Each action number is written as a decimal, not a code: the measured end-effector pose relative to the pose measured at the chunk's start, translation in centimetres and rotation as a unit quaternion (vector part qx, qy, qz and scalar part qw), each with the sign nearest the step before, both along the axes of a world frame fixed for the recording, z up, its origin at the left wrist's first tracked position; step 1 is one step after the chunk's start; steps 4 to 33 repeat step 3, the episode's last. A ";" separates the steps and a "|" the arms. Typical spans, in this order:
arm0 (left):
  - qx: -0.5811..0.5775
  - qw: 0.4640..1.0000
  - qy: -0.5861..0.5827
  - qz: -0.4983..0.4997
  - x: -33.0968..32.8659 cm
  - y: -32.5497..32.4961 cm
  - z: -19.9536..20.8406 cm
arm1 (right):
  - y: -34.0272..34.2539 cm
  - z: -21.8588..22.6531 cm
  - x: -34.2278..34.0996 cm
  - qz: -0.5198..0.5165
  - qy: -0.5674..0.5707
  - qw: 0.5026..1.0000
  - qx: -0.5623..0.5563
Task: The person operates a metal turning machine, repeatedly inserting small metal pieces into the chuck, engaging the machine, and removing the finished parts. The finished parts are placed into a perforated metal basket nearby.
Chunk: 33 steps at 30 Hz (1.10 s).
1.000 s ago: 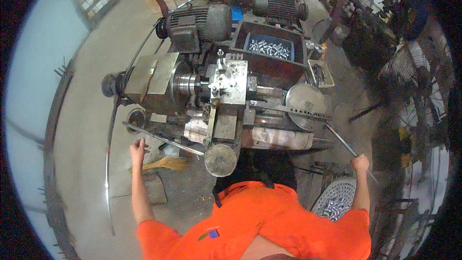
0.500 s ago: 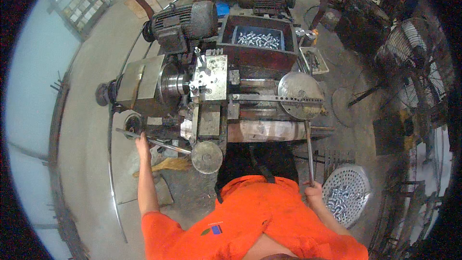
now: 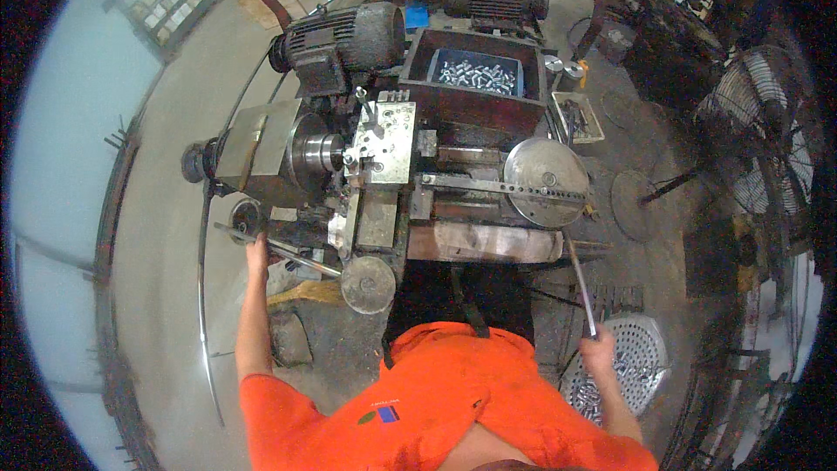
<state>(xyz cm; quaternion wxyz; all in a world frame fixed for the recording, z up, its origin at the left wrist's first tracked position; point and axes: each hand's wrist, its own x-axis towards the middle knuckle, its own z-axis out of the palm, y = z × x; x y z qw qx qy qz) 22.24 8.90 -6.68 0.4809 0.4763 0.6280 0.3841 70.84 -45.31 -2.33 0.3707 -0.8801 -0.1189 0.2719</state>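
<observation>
My left hand is closed round a metal lever bar, which runs to a small round disc at the front of a lathe. Down to the right, my right hand grips the end of a long handle rod. This rod slants up toward a large metal disc that a drilled flat bar crosses. Between them sits a tool block with a clamp post, close beside the shiny spindle. Whether a workpiece is in the spindle is too small to tell.
Behind the lathe, a blue tray of small metal pieces sits in a dark box. A perforated basket of similar pieces is beside my right hand. A motor is at back left, a fan at right, a broom below my left arm.
My right hand has swung the handle rod to the right, so it slants more. My left hand stays on its lever bar, with little visible movement. The whole view has shifted slightly.
</observation>
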 end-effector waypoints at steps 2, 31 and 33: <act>-0.010 1.000 -0.004 -0.001 0.3 0.0 -0.3 | -0.8 1.1 4.7 0.116 -0.183 0.974 -0.059; -0.016 1.000 -0.008 -0.006 0.7 0.4 -0.6 | -0.8 1.5 4.3 0.111 -0.186 0.974 -0.063; -0.016 1.000 -0.008 -0.006 0.7 0.4 -0.6 | -0.8 1.5 4.3 0.111 -0.186 0.974 -0.063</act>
